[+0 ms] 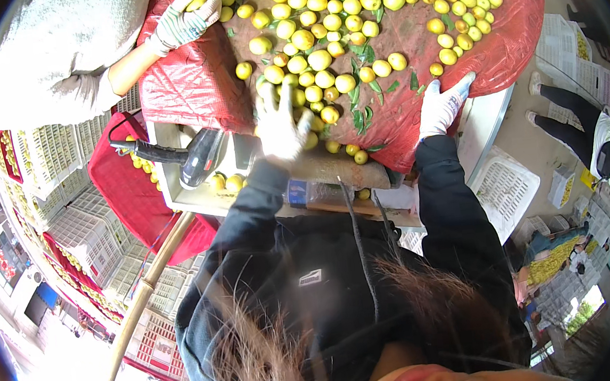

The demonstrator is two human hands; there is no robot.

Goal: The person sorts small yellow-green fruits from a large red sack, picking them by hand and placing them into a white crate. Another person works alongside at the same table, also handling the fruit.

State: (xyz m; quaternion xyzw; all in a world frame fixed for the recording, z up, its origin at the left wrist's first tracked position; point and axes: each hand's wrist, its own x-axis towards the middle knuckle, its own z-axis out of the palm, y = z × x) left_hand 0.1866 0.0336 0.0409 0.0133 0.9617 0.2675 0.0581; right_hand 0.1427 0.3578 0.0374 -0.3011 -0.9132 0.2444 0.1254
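Before me, yellow-green jujubes (320, 59) and some loose leaves (359, 122) lie on a brown cloth surface edged with red sheeting (512, 49). My left hand (283, 129), in a white glove, has its fingers spread over the near fruits. Glare blurs its palm, and no fruit shows gripped there. At the right near edge, my right hand (443, 108), also gloved, rests against the red sheeting with thumb and forefinger apart. Its other fingers are hidden, so a grip on the sheeting cannot be made out.
At upper left, another person's gloved hand (187, 23) holds a jujube. A black corded device (203, 159), like a hair dryer, lies in a white tray (170, 189). Nearby are a bamboo pole (145, 280), stacked crates (80, 234), a white crate (506, 187) and another person (584, 119).
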